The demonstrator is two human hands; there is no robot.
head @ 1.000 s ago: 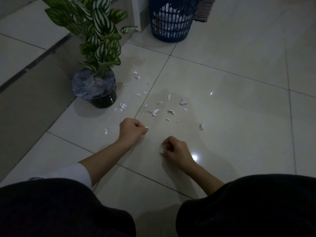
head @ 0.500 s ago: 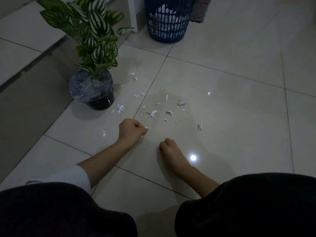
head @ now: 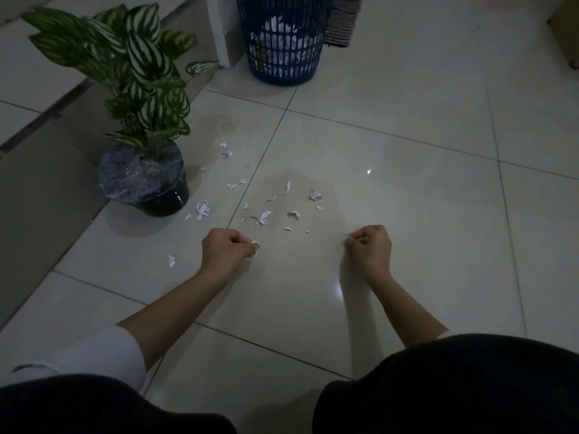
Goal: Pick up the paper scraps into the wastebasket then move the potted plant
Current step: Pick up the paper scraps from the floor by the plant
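Left hand (head: 226, 249), clenched on white paper at its fingertips, and right hand (head: 370, 245), fingers curled, contents indeterminate, rest on the tiled floor (head: 407, 189) just short of the paper scraps (head: 264, 216), left nearer; potted plant (head: 144, 183) left, wastebasket (head: 283, 42) farthest.

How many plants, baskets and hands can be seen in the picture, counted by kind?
Plant: 1
Basket: 1
Hands: 2, the left hand and the right hand
Total: 4
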